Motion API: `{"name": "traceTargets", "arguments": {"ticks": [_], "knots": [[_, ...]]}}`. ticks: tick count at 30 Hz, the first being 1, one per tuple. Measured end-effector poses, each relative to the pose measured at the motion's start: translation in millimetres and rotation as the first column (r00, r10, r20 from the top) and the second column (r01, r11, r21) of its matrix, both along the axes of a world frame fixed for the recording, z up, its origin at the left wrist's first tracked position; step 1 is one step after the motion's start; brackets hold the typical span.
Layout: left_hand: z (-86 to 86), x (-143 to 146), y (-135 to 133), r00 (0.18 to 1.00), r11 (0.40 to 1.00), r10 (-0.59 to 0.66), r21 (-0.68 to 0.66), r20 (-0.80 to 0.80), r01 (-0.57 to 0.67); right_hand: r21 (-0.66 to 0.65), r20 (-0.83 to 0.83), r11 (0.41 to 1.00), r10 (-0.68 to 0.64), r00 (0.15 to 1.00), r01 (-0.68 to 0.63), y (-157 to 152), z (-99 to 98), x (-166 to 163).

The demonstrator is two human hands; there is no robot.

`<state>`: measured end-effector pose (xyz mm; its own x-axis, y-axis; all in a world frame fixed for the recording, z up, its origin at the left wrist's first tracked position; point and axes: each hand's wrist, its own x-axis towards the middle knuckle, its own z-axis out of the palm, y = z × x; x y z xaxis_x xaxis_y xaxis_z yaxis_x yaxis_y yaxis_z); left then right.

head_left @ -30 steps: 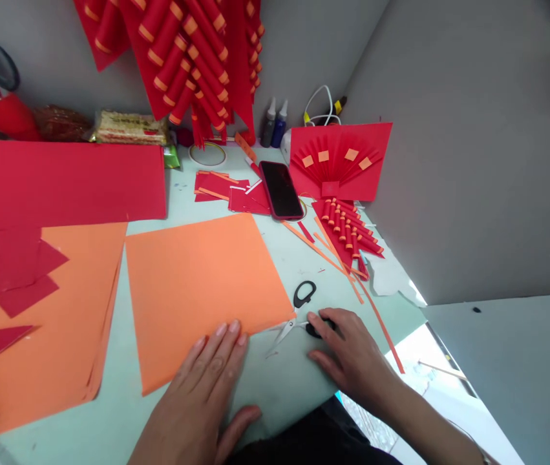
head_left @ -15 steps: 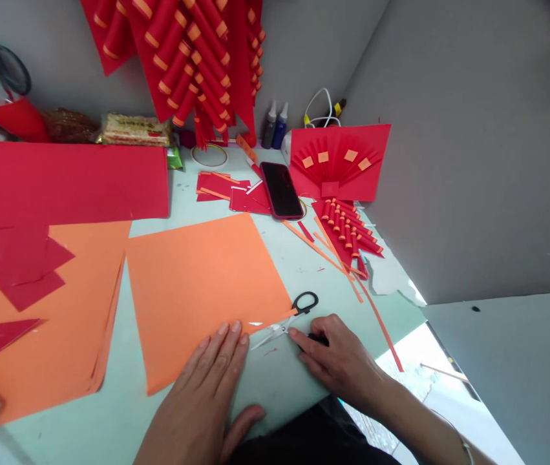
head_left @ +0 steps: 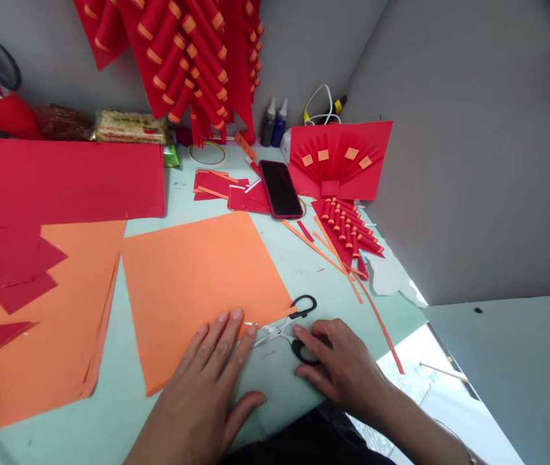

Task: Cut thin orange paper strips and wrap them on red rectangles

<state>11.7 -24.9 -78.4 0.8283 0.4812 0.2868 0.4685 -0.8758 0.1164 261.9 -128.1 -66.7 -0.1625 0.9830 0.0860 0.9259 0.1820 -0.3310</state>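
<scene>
My left hand [head_left: 214, 378] lies flat with spread fingers on the lower right edge of an orange paper sheet [head_left: 201, 278]. Beside its fingertips are scissors [head_left: 282, 331] with black handles and parted blades, one blade under the sheet's edge. A narrow cut strip of the orange paper lies across the upper handle. My right hand [head_left: 340, 361] rests beside the lower handle loop, fingers apart and slightly curled, not wrapped around it. Whether a fingertip touches the scissors is hard to make out.
Left, red paper pieces [head_left: 17, 265] lie on more orange sheets [head_left: 75, 310], below a long red sheet [head_left: 61, 181]. A phone [head_left: 280, 189], paper strips [head_left: 330, 255] and a small red firecracker decoration [head_left: 347, 229] lie behind the scissors. A grey partition [head_left: 488, 161] stands right.
My right hand has loosened from the scissors' lower handle and moved slightly right, leaving the loop visible. The left hand has slid a little right and up toward the blades.
</scene>
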Motion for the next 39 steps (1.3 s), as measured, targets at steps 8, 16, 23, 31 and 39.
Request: {"name": "traceTargets", "arguments": {"ticks": [8, 16, 23, 31, 39], "knots": [[-6.6, 2, 3, 0.999, 1.0, 0.01, -0.013, -0.042, -0.011, 0.07, 0.066, 0.997, 0.035, 0.997, -0.04, 6, -1.7, -2], [-2.6, 7, 2, 0.999, 0.999, 0.024, -0.028, -0.044, -0.025, 0.043, 0.081, 0.996, 0.073, 0.994, -0.076, 7, -0.4, -1], [-3.6, 7, 3, 0.999, 0.999, 0.028, -0.016, -0.04, -0.029, -0.01, 0.071, 0.999, 0.04, 0.997, -0.039, 2, 2.5, -3], [-3.0, 7, 3, 0.997, 1.0, 0.029, -0.006, -0.07, -0.03, -0.001, 0.104, 0.995, 0.104, 0.989, -0.104, 5, 5.8, 0], [-4.7, 7, 2, 0.997, 0.999, 0.042, -0.014, -0.064, -0.043, -0.014, 0.142, 0.99, 0.139, 0.98, -0.139, 5, 7.0, 1]]}}
